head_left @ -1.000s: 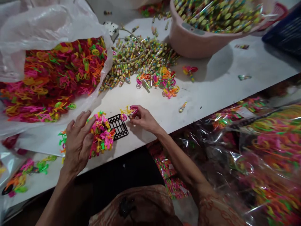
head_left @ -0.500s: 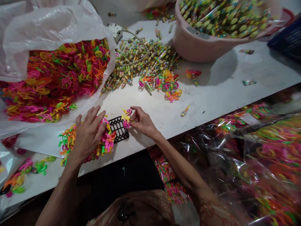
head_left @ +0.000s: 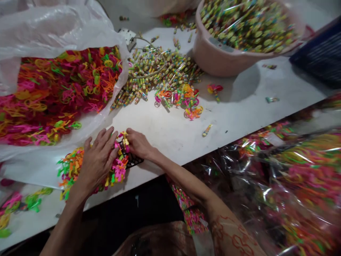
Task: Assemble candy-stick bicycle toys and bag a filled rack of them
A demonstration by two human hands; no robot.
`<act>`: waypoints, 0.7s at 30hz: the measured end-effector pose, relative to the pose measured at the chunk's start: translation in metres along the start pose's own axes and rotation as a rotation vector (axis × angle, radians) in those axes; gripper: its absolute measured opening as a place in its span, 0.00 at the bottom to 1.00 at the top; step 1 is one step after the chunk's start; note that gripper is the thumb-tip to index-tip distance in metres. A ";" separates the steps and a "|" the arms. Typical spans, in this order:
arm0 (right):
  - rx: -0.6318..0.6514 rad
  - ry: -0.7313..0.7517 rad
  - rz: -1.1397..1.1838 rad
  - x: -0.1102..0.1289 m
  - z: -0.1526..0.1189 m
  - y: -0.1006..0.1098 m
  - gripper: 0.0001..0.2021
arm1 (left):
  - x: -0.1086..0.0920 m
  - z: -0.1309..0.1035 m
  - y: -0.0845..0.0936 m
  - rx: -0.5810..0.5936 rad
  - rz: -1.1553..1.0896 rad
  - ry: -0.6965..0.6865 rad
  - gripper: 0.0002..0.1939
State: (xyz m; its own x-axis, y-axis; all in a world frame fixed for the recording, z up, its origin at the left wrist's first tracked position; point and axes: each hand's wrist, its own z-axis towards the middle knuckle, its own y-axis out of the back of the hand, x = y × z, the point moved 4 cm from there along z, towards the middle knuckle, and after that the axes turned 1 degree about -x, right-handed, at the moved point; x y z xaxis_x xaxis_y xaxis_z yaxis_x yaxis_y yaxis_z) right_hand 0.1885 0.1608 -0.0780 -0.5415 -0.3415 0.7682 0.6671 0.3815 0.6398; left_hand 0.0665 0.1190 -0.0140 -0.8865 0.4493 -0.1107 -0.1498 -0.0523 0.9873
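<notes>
Small plastic pieces in pink, green, orange and yellow (head_left: 71,160) cover most of a black rack (head_left: 135,162) near the table's front edge. My left hand (head_left: 98,156) lies over these pieces with its fingers spread, palm down. Just to its right, my right hand (head_left: 137,143) pinches a yellow and pink plastic piece (head_left: 124,142) at the rack's uncovered end. The right fingertips are partly hidden behind that piece. Part of the rack is hidden under my right hand and the pieces.
A white bag of colourful plastic pieces (head_left: 66,89) lies left. Behind are a pile of small candy-like tubes (head_left: 160,67), a power strip (head_left: 128,38) and a pink tub of tubes (head_left: 226,62). A dark blue box (head_left: 319,53) stands right; clear bags (head_left: 306,177) sit below the table.
My right hand has moved left with the yellow and pink piece, from beyond the rack's right end to beside my left hand. The whole view has shifted slightly.
</notes>
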 end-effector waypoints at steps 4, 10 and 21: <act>0.125 0.001 -0.202 0.015 0.003 -0.007 0.08 | -0.004 -0.001 0.000 -0.022 0.002 -0.119 0.28; -0.017 -0.167 -0.220 -0.030 0.009 0.065 0.11 | 0.000 0.000 -0.008 -0.014 0.058 -0.190 0.22; -0.291 -0.543 -0.540 -0.064 -0.013 0.138 0.16 | -0.026 -0.018 0.011 -0.060 0.010 -0.167 0.19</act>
State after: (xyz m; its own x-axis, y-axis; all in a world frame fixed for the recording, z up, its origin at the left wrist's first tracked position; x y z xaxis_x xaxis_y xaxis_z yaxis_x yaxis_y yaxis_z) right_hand 0.3223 0.2247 -0.0392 -0.9486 0.0774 0.3068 0.3092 0.0200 0.9508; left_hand 0.0803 0.0904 -0.0027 -0.8036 0.5904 -0.0752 -0.1712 -0.1083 0.9793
